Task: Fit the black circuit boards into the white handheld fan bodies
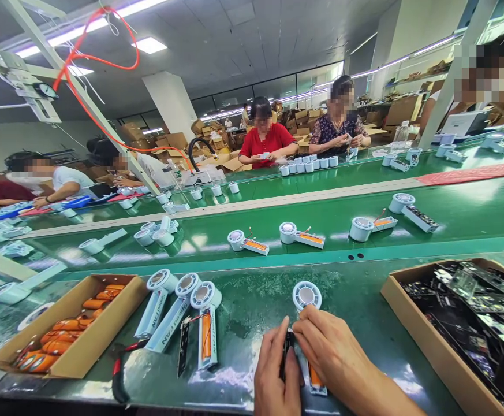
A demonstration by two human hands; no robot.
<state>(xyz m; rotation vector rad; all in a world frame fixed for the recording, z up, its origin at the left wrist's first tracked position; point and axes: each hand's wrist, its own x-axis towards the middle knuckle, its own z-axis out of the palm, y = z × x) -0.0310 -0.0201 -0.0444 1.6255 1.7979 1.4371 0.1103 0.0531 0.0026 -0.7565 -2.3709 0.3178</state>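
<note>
A white handheld fan point(306, 296) lies on the green bench in front of me, its round head pointing away and an orange battery showing in its open handle. My left hand point(275, 375) is closed around a small black circuit board point(287, 352) held upright beside the handle. My right hand point(329, 352) rests over the handle, fingers pinched at the board's top. To the left lie three more white fans point(178, 309), one opened with an orange battery and a black board beside it.
A cardboard box of orange batteries point(67, 329) sits at the left, a box of black circuit boards point(463, 323) at the right. Red-handled pliers point(119, 372) lie near the front edge. Fans with batteries point(301, 234) ride the green conveyor. Other people work at the opposite bench.
</note>
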